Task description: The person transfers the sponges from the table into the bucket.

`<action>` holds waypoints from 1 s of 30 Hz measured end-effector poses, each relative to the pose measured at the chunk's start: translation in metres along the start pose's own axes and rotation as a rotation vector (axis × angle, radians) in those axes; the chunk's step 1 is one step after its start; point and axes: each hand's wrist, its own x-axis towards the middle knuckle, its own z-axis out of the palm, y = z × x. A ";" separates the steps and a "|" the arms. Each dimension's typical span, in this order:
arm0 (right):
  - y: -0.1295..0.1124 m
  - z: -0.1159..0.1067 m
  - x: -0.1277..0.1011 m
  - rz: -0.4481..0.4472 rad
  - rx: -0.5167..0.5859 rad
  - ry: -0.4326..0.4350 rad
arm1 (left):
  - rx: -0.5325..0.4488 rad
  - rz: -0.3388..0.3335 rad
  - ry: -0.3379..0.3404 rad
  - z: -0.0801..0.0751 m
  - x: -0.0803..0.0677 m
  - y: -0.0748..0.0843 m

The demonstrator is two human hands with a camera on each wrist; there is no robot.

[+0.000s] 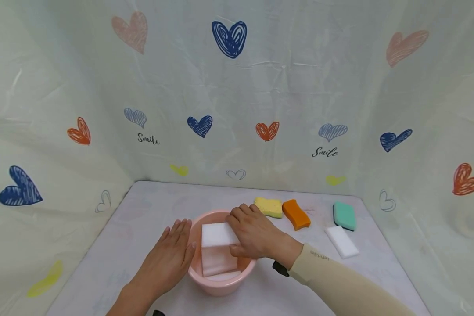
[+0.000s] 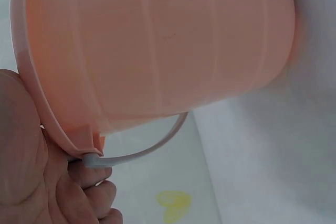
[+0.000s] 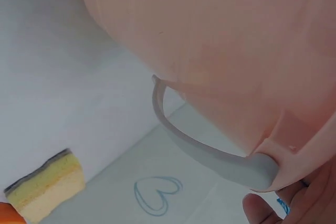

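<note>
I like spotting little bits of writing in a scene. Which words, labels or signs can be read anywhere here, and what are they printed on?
"Smile" on the heart-printed backdrop, left of centre, below a pale blue heart.
"Smile" again on the same backdrop, right of centre, below another pale blue heart.
Small dark lettering on the cuff of the beige sleeve: too small to read.
No writing shows on the pink bucket or on the sponges.

The bucket (image 1: 221, 281) mouth is blocked by a white sponge (image 1: 218, 252). Four sponges (image 1: 296, 214) crowd the right rear; the surface (image 1: 150, 206) lies open left and behind.
</note>
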 end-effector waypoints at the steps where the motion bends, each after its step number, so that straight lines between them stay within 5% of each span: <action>1: 0.000 0.000 0.000 -0.001 -0.004 0.002 | -0.003 -0.003 -0.004 0.000 0.000 0.000; 18: 0.001 0.007 -0.007 -0.001 -0.001 0.104 | -0.020 -0.004 0.012 0.001 0.000 0.000; 30: 0.012 0.012 -0.032 0.151 0.084 0.335 | -0.045 -0.035 -0.015 0.000 0.001 0.003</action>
